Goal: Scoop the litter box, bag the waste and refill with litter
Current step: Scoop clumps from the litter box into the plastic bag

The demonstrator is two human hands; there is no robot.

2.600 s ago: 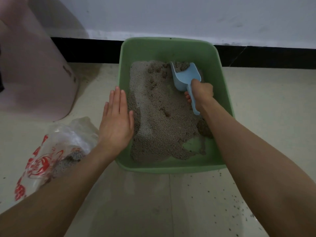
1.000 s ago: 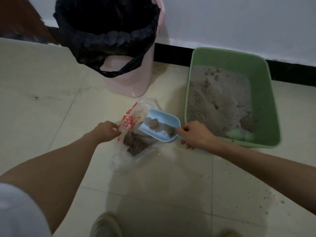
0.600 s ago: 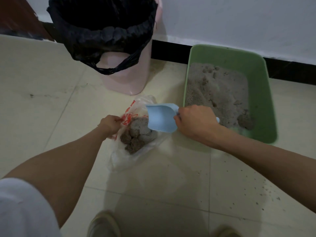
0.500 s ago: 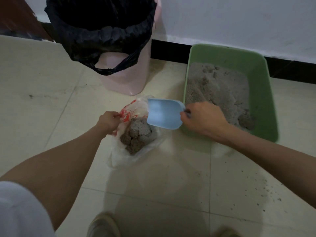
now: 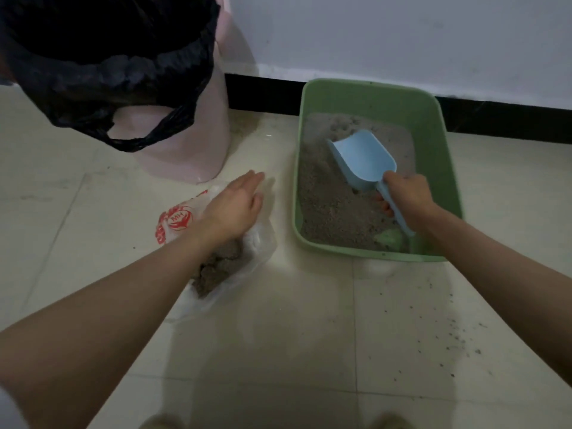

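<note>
The right hand [image 5: 408, 196] gripped the handle of the blue plastic scoop [image 5: 362, 161], fingers curled round it. The scoop sat inside the green litter box [image 5: 448, 168], bowl empty and its open mouth pointing toward the box's far left corner. Its long axis ran diagonally from that mouth back to the handle end near the box's near right corner. The right hand was plainly the nearer hand to the litter; the lip lay touching or just above the grey litter [image 5: 328, 205], which of the two could not be told.

The left hand [image 5: 235, 205] was flat, fingers straight, holding nothing. It hovered over or rested on the clear plastic bag [image 5: 179, 218], just left of the box's near left corner; contact could not be confirmed. The bag lay slumped on the tile floor [image 5: 278, 335] and already held clumped waste [image 5: 216, 270].

Materials: litter fine-grained, loose, heaped unevenly, with bare green floor showing at the near right corner. Bag thin, crinkled, limp, with red print. Scoop rigid, smooth, round-bottomed. Stray granules [image 5: 448, 342] were scattered on the tile in front of the box. A pink bin [image 5: 185, 150] with a black liner [image 5: 108, 72] stood behind the bag.

Judgement: scooping was in progress, with refilling not yet begun. The next dig should run forward along the scoop's axis.
</note>
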